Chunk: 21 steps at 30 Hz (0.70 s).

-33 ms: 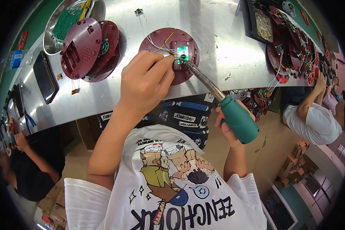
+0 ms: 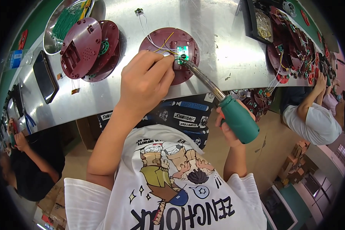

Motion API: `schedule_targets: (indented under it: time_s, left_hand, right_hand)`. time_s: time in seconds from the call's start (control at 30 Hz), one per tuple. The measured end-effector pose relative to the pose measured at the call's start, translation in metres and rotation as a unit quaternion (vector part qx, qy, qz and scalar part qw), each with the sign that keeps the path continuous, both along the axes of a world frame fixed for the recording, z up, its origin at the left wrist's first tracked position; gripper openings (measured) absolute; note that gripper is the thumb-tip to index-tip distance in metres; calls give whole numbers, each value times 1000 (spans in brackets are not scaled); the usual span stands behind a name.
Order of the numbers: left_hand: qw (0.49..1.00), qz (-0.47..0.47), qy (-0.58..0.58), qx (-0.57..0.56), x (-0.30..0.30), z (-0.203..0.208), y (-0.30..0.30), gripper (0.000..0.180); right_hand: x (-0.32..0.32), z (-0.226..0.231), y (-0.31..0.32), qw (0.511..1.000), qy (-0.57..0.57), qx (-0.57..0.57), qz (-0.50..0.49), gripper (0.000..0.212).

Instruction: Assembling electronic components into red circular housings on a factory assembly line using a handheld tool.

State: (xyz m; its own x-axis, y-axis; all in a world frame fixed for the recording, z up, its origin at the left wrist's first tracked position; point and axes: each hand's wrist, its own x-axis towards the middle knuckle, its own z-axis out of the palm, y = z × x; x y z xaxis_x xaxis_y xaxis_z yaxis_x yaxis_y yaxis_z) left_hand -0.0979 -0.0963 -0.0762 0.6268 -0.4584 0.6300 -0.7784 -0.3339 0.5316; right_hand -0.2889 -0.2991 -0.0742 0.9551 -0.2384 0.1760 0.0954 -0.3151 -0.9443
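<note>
We are holding the soldering iron [image 2: 234, 115] in our right hand [image 2: 228, 128], fingers wrapped fully closed about its green handle, out past the near edge of the bench [image 2: 226, 50]. Its long axis is running from lower right up to upper left, across that edge, with the metal tip resting on the small green circuit board [image 2: 183, 51].

Our left hand [image 2: 143, 82] is lying nearer to the board, just to its left, fingertips [image 2: 163, 61] pinched together right beside the joint. We are judging that they are pressing a thin wire or solder strand, though the view is too fine to confirm this.

The board is sitting inside the round maroon casing [image 2: 168, 57], which is lying flat close to the near edge, white and yellow wires trailing from it toward the far edge. More maroon casings [image 2: 90, 50] are stacked toward the left.

Against the earlier frame we are finding no change: both hands, iron and casing are keeping their positions.
</note>
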Motion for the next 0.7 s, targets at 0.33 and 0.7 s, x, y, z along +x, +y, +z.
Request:
schedule_targets:
  time_s: [0.33,0.7]
  left_hand:
    - [1000,-2,0,-4,1,-1,0,21]
    - [1000,3,11,-9,-1,1,0,21]
  right_hand:
    - [3,8,4,990,20,137,-24,33]
    - [0,12,1,989,9,142,-41,55]
